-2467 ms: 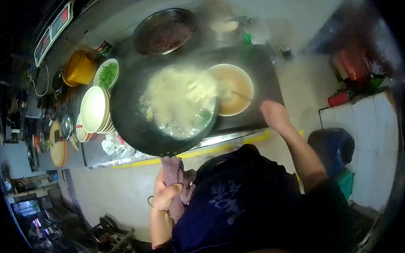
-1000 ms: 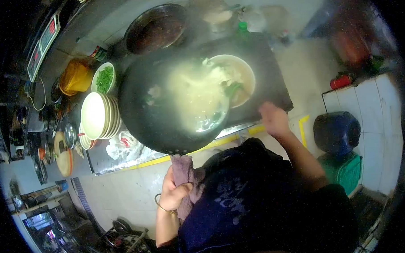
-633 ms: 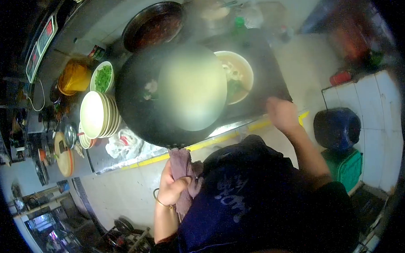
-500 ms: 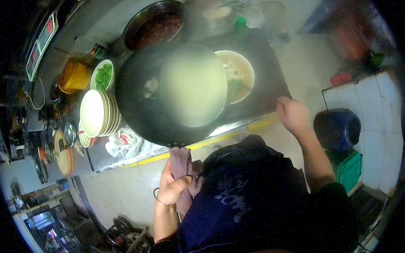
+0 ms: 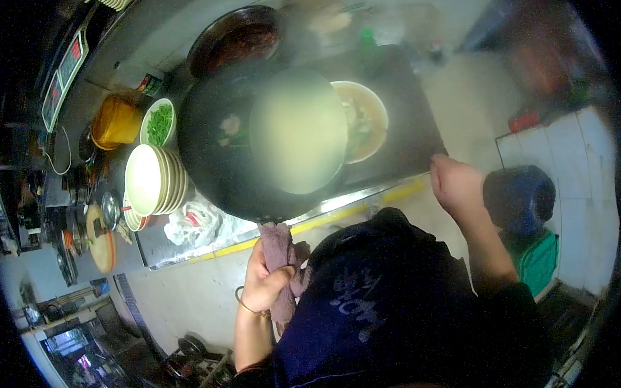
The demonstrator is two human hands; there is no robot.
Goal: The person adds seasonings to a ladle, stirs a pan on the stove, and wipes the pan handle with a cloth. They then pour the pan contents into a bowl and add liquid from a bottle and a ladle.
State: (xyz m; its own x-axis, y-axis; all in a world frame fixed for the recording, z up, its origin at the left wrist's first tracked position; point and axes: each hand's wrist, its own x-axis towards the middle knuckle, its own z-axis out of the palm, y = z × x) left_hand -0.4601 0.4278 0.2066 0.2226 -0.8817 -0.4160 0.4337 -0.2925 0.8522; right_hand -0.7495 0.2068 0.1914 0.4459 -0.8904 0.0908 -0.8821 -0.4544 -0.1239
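Note:
A purple cloth (image 5: 279,253) is wrapped around the handle end of a large black wok (image 5: 214,177), and my left hand (image 5: 264,288) grips it. Steam and a pale blurred round area cover the middle of the wok, so its contents are mostly hidden; some food bits show at its left. Partly behind the wok's right side, a white bowl (image 5: 384,123) holds broth with pale and green pieces. My right hand (image 5: 455,182) is closed at the right edge of the dark counter; what it holds, if anything, I cannot make out.
Stacked white bowls (image 5: 146,180), a bowl of chopped greens (image 5: 160,125) and a plastic bag (image 5: 192,222) stand left of the wok. A dark pot (image 5: 240,42) of reddish food is behind. On the right are a blue container (image 5: 519,199) and a green crate (image 5: 537,261).
The view has shifted slightly, and steam looks thicker over the bowl of broth. Both hands keep nearly the same positions.

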